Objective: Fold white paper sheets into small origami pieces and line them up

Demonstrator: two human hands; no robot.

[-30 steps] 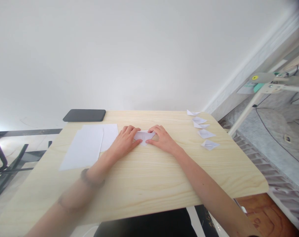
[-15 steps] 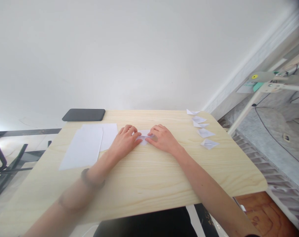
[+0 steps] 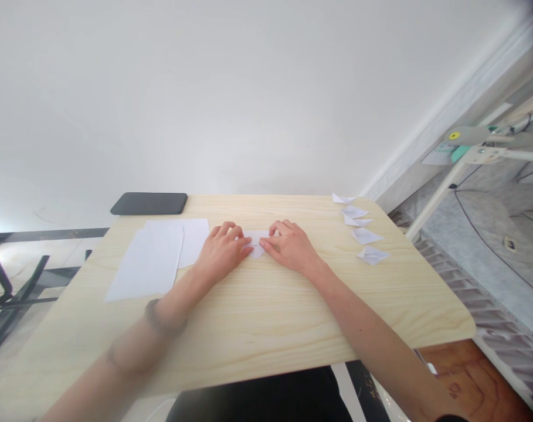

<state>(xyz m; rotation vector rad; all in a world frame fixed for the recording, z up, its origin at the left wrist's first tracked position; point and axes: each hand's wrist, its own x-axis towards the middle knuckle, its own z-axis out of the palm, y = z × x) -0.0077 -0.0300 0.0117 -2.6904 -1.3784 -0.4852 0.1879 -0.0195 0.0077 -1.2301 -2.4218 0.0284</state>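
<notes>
A small piece of folded white paper (image 3: 257,251) lies on the pale wooden table (image 3: 257,328) between my hands, its lower part coming to a point. My left hand (image 3: 223,249) grips its left side with bent fingers, the thumb and index pressing near the middle. From the other side my right hand (image 3: 290,245) holds the paper, its thumb on the fold and its fingers curled at the upper right edge. Both hands cover parts of the paper.
White paper sheets (image 3: 145,264) lie left of my left hand. A black phone (image 3: 149,203) rests at the back left edge. Several folded paper boats (image 3: 367,236) form a column along the right side. A white wall (image 3: 257,105) stands behind the table.
My right thumb has slid slightly left and up along the fold, and the right fingers have lifted a little. The paper's crease now looks flatter. The left hand has barely moved.
</notes>
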